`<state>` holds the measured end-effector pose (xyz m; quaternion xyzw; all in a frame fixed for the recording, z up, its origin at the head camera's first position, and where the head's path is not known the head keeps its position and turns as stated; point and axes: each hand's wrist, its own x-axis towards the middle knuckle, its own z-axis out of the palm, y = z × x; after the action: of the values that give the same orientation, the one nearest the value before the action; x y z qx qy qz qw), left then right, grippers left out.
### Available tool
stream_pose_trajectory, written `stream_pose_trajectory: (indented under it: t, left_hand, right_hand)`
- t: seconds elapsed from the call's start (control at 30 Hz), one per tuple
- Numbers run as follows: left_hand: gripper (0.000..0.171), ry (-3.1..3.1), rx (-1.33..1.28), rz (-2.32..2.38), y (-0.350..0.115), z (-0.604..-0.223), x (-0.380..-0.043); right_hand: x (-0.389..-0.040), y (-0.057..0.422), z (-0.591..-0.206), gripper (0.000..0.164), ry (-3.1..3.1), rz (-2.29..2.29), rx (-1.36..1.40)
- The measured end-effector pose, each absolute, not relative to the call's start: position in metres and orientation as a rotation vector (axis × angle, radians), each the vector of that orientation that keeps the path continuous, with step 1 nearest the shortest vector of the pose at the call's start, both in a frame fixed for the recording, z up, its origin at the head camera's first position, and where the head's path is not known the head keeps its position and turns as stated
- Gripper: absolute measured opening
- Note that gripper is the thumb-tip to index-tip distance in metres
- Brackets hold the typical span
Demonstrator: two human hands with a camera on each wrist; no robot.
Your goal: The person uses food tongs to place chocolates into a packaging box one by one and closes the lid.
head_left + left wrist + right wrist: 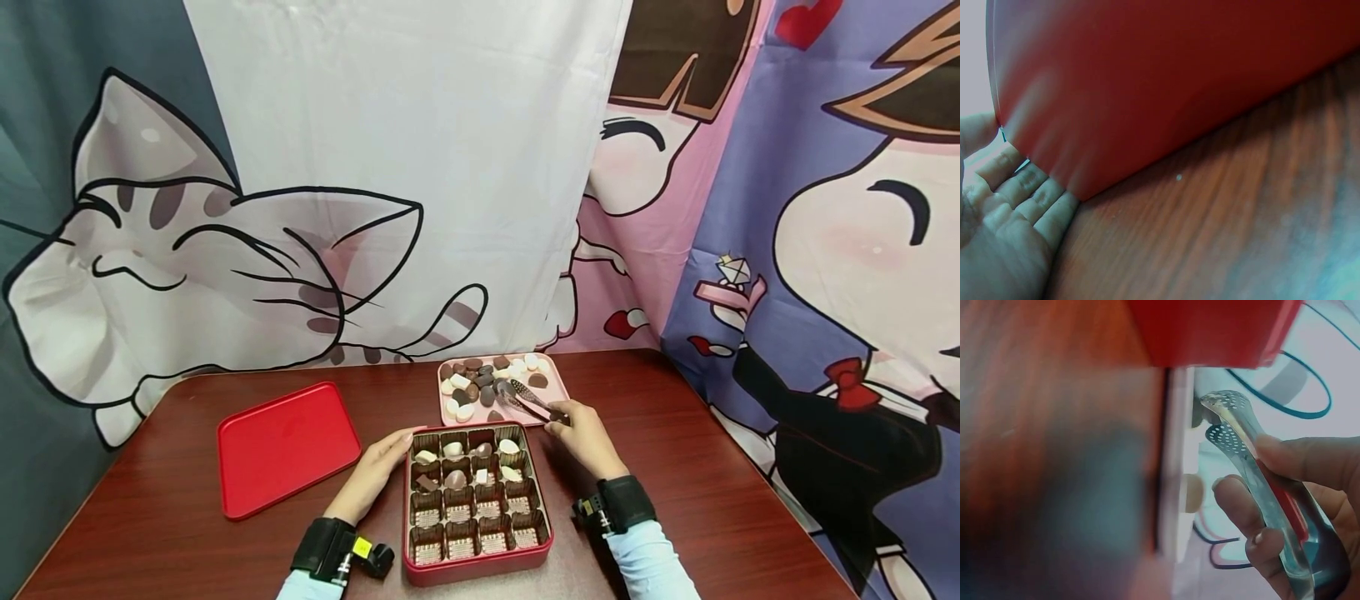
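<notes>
My left hand (378, 465) rests against the back left corner of a red chocolate box (480, 575). In the left wrist view its fingers (1035, 194) lie fairly straight along the box's red side, the thumb near the rim. Chocolates (454, 479) sit in the two back rows of the box's divided insert; the front two rows hold none. My right hand (587, 437) grips metal tongs (1282, 519) with perforated tips. These tips hover at or over chocolates on a pink tray (555, 385) behind the box; whether they pinch one I cannot tell.
A red lid (288, 450) lies on the brown table (675, 467), left of the box. Behind the table hangs a printed cloth (420, 125) with cartoon figures. White and brown chocolates (487, 375) lie loose on the pink tray.
</notes>
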<state>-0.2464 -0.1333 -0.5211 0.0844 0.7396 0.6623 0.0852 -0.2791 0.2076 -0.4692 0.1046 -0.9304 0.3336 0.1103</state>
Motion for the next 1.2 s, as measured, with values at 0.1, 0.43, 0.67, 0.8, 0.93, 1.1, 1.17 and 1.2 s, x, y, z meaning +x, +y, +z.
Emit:
stream_pose_trajectory:
  t: [0.1,0.43,0.67,0.8,0.93,1.1,1.17,1.2]
  left_hand:
    - [0.045,2.224,0.220,1.961,-0.133,-0.521,-0.246]
    - [0.046,2.224,0.236,1.971,-0.133,-0.521,-0.245]
    - [0.046,2.236,0.213,1.957,-0.133,-0.520,-0.246]
    - [0.045,2.239,0.196,1.943,-0.133,-0.521,-0.247]
    - [0.045,2.243,0.206,1.938,-0.133,-0.521,-0.248]
    - [0.045,2.258,0.217,1.939,-0.132,-0.521,-0.248]
    - [0.046,2.252,0.217,1.937,-0.132,-0.522,-0.248]
    - [0.046,2.244,0.216,1.943,-0.133,-0.522,-0.248]
  right_hand:
    - [-0.275,0.206,-0.461,0.033,-2.717,1.025,0.326]
    - [-0.249,0.193,-0.424,0.034,-2.745,1.141,0.570]
    - [-0.224,0.179,-0.401,0.033,-2.777,1.066,0.882]
    - [-0.212,0.172,-0.392,0.034,-2.818,1.039,0.970]
    - [-0.203,0.167,-0.386,0.032,-2.875,1.020,1.053]
    - [-0.194,0.161,-0.384,0.031,-2.952,0.923,1.159]
    - [-0.192,0.160,-0.384,0.031,-2.986,0.878,1.186]
    - [-0.191,0.159,-0.384,0.032,-3.002,0.857,1.194]
